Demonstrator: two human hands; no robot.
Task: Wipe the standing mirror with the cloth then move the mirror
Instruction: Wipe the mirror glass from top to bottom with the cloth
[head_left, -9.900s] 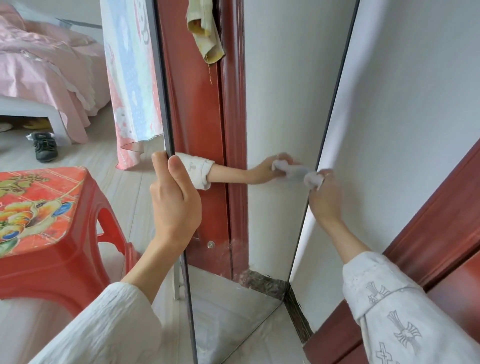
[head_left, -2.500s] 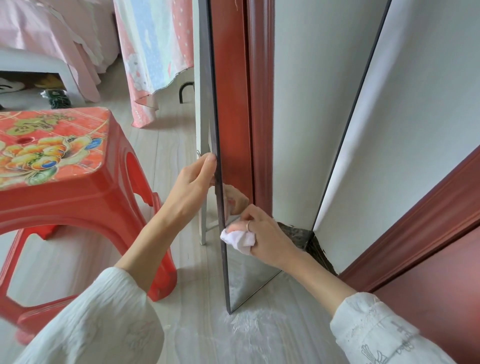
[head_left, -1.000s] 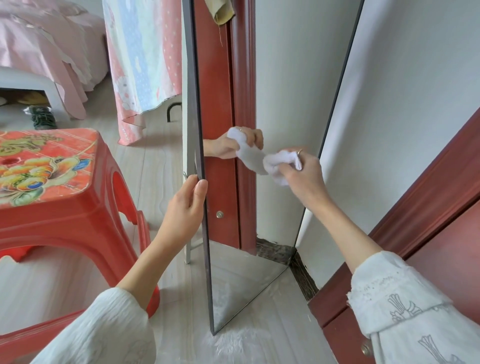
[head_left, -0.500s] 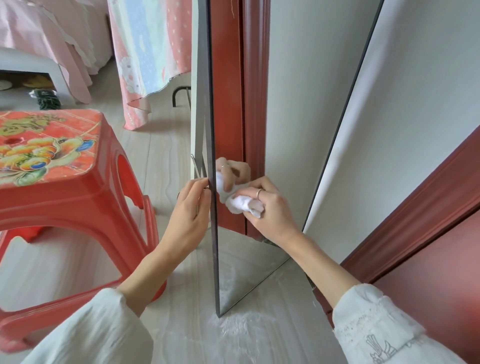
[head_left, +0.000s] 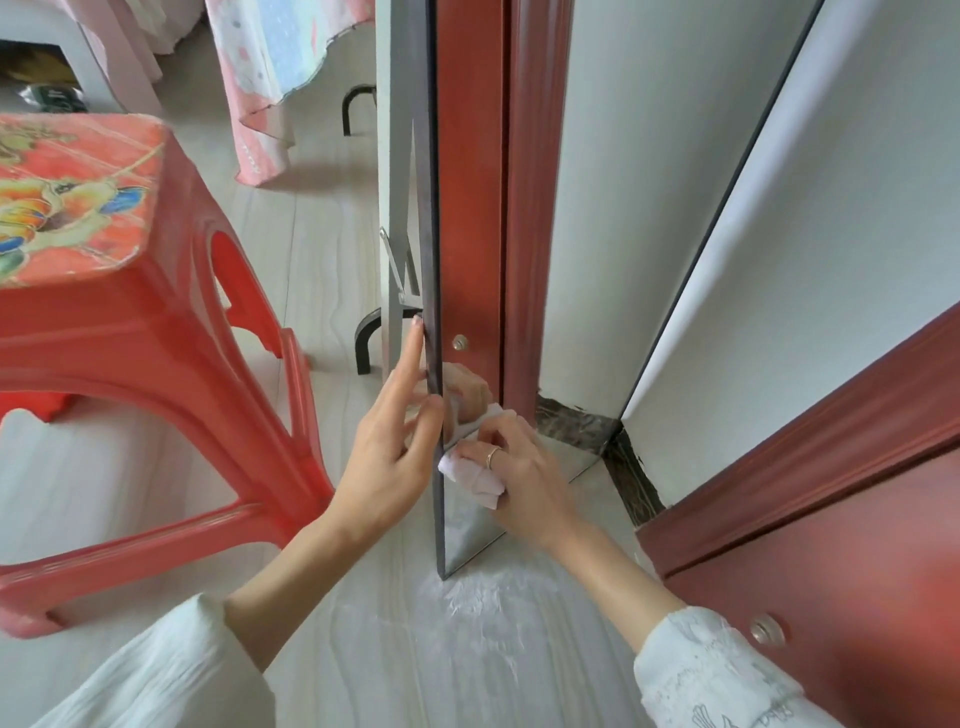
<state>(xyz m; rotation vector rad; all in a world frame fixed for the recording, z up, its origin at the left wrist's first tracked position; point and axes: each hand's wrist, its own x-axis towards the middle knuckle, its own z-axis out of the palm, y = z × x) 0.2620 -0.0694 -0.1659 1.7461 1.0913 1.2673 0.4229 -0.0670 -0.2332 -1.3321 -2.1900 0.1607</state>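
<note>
The tall standing mirror (head_left: 613, 218) with a thin dark frame stands on the floor and reflects a red door frame and a white wall. My left hand (head_left: 392, 441) holds its left edge low down, the thumb on the glass side and the fingers behind. My right hand (head_left: 519, 478) grips a bunched white cloth (head_left: 470, 475) and presses it to the lower left part of the glass, right beside my left hand. A ring shows on one finger.
A red plastic stool (head_left: 130, 322) with a printed top stands close on the left. The mirror's grey back stand and black foot (head_left: 371, 332) reach out behind it. A red door (head_left: 831, 545) is at the right; a draped cloth (head_left: 280, 67) hangs behind.
My right hand has carried the cloth down the glass toward the bottom left corner. My left hand has slid lower along the mirror's edge. My view has tilted further down.
</note>
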